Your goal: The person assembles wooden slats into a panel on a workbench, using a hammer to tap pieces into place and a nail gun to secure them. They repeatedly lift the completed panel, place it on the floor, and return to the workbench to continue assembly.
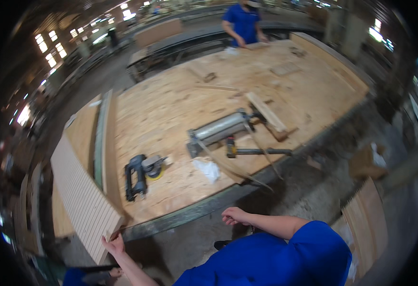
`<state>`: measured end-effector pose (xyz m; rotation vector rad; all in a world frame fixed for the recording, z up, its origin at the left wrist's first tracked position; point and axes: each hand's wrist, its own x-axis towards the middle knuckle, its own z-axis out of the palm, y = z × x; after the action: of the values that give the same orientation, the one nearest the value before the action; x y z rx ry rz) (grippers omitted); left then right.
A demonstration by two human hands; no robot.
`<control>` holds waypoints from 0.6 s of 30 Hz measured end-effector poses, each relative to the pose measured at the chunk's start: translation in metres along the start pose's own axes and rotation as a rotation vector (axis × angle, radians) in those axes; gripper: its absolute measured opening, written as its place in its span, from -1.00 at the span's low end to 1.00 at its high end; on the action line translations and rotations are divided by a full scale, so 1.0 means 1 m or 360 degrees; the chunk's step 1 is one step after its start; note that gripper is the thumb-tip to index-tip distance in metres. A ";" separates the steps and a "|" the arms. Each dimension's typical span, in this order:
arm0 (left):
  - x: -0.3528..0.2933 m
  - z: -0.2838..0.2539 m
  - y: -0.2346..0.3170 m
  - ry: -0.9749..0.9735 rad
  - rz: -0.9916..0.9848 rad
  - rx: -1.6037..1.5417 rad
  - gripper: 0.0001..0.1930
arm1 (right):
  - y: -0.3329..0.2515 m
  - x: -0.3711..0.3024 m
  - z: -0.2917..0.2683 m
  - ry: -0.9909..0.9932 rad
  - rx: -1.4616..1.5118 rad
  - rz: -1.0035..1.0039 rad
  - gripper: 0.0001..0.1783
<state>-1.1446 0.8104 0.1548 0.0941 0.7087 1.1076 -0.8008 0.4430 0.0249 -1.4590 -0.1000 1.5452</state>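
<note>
A pale wooden panel with parallel grooves [81, 200] lies tilted along the left side of the workbench. My left hand [114, 244] grips its near corner, the thumb at the edge and part of the fingers hidden. Off the bench's front edge hangs my right hand [235, 216], fingers loosely bent and nothing in it. On the plywood top [171, 114] sit a black nail gun [135, 177] and, against it, a round sander with a yellow pad [154, 167]. Farther right are a grey metal cylinder [221, 127], a hammer [261, 151] and a crumpled white cloth [207, 170].
Across the bench stands a person in blue [243, 24]. Another person's hand [116, 272] shows at the lower left. Wood strips [267, 112] lie beyond the cylinder. Boards [366, 224] stand at my right, and a cardboard box [367, 162] is on the floor.
</note>
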 end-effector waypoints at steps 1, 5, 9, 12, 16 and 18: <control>0.001 -0.001 -0.016 0.0003 0.0070 0.0101 -0.53 | 0.012 -0.009 -0.008 0.0050 0.0001 -0.0037 -0.73; -0.027 -0.020 -0.112 -0.0505 -0.0299 0.0425 -0.68 | 0.059 -0.039 -0.050 0.0162 -0.0146 -0.0114 -0.74; -0.094 -0.037 -0.288 -0.0667 -0.1078 0.0991 -0.73 | 0.097 -0.072 -0.110 0.0300 -0.0183 -0.0302 -0.76; -0.187 -0.029 -0.425 -0.0602 -0.1541 0.1444 -0.75 | 0.123 -0.113 -0.169 0.0468 -0.0157 -0.0394 -0.76; -0.272 -0.001 -0.550 -0.1055 -0.1754 0.1869 -0.74 | 0.169 -0.187 -0.262 0.0735 0.0053 -0.0391 -0.77; -0.302 0.009 -0.599 -0.1252 -0.1756 0.2080 -0.74 | 0.205 -0.231 -0.309 0.1050 0.0318 -0.0426 -0.77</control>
<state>-0.7455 0.2792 0.0611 1.0467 0.5074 -0.5828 -0.7131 0.0180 -0.0246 -1.6428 0.2349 0.7841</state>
